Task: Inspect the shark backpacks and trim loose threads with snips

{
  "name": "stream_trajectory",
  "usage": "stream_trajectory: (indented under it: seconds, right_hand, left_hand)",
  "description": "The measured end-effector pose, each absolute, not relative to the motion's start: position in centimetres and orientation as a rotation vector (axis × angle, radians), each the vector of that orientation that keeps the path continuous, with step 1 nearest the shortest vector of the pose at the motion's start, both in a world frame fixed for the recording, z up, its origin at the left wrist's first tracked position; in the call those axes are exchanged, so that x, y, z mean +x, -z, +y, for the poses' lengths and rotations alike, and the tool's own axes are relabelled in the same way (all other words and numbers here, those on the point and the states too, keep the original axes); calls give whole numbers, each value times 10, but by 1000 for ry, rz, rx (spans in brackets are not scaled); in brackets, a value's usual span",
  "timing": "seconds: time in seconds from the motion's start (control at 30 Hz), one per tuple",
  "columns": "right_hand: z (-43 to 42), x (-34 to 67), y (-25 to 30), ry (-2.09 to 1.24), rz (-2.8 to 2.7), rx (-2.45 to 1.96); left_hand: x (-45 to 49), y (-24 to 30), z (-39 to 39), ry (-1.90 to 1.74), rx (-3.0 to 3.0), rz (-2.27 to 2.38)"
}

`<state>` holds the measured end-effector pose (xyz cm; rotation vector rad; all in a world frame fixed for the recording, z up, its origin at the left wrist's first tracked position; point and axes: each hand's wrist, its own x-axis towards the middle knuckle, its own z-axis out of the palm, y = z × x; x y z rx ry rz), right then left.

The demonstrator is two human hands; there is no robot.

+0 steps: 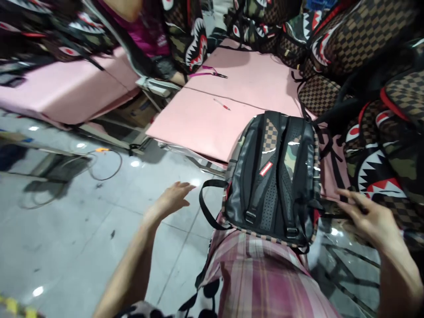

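A black backpack (270,181) rests across the plaid-covered lap and the pink table's edge, its padded straps facing up. Checked trim, camouflage patches and a small red label show on it. Left of the bag, my left hand (174,198) hovers over the floor, fingers stretched out, apart from the looped black handle (210,205). My right hand (372,218) is raised to the right of the bag and blurred. A narrow dark object (360,205) shows between its bent fingers; its kind is unclear. Neither hand touches the backpack.
On the pink tabletop (198,115) lie a red-and-white pen (221,104) and dark snips (219,75) with a purple ribbon. Shark-face and checked backpacks (377,172) crowd the right side. Across the table sits another person (149,35). A cable (112,170) loops on the floor.
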<state>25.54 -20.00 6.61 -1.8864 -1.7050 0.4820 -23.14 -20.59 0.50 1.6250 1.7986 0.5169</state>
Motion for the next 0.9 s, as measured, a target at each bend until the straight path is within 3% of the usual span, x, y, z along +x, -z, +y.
stream_trajectory:
  seconds: [0.13, 0.27, 0.37, 0.5, 0.6, 0.73, 0.83, 0.9]
  right_hand:
    - [-173, 154, -74, -627, -2099, -1329]
    - [-149, 86, -44, -533, -2829, -1086]
    - [-138, 119, -42, -150, -3116, -1290]
    - [-121, 211, -67, 257, -2749, -1992]
    - [-107, 247, -62, -102, -2328, -2250]
    - [-102, 237, -22, -818, -2009, -2047]
    - [-105, 218, -7, -876, -1905, -1955]
    - [-106, 209, -16, -674, -1910, -2051]
  left_hand:
    - [-175, -18, -200, -1013, 1492, 1737]
    - [-94, 2, -186, -980, 1129, 1527]
    - [-77, 17, -181, -863, 1118, 1543]
    - [-84, 11, -175, -684, 1214, 1573]
    - [-86, 3, -164, -661, 1073, 1588]
    - [-89, 0, -154, -607, 741, 1459]
    - [-93, -3, -156, -592, 696, 1390]
    - [-95, -8, -153, -526, 915, 1451]
